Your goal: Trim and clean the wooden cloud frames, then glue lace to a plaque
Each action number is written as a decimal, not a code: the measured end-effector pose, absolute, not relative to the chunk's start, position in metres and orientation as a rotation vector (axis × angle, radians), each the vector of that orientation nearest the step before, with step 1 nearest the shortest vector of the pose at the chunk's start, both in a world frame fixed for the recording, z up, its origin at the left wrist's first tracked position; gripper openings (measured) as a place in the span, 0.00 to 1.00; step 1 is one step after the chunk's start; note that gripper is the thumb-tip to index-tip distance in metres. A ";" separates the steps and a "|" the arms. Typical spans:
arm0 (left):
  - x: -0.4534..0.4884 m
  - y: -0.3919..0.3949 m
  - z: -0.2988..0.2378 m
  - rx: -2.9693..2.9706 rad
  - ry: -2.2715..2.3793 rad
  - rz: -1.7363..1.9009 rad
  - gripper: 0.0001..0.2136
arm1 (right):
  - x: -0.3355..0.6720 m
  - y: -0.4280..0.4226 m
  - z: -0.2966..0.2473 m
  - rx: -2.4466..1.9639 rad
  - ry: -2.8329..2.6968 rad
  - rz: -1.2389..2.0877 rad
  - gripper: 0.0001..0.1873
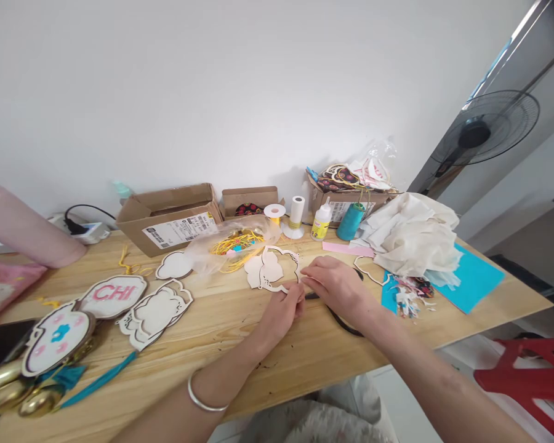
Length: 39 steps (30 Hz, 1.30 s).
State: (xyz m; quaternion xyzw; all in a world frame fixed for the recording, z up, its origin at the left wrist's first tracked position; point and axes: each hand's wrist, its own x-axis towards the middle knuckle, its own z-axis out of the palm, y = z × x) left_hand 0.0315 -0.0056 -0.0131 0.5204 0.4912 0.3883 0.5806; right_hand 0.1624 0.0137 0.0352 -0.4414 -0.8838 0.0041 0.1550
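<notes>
My left hand [284,311], with a silver bangle on its wrist, pinches the lower edge of a thin cloud-shaped wooden frame [281,267] that lies on the wooden table [240,344]. My right hand [335,283] is closed at the frame's right edge, fingers pressed together against it. Under the frame lies a solid wooden cloud piece [257,271]. A dark curved band [344,323] runs on the table beneath my right wrist.
Left of me lie wooden cloud cutouts [154,311], a "CHI" plaque [113,295] and a tasselled ornament [55,338]. Behind stand cardboard boxes [170,218], a bag of yellow cord [233,243], a glue bottle [322,221], a teal spool [349,221], white cloth [410,237]. A red stool [526,369] and fan [484,132] are right.
</notes>
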 end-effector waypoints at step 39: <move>0.023 0.001 -0.001 1.022 0.988 0.756 0.13 | 0.159 0.040 0.037 -0.649 -2.934 -0.598 0.08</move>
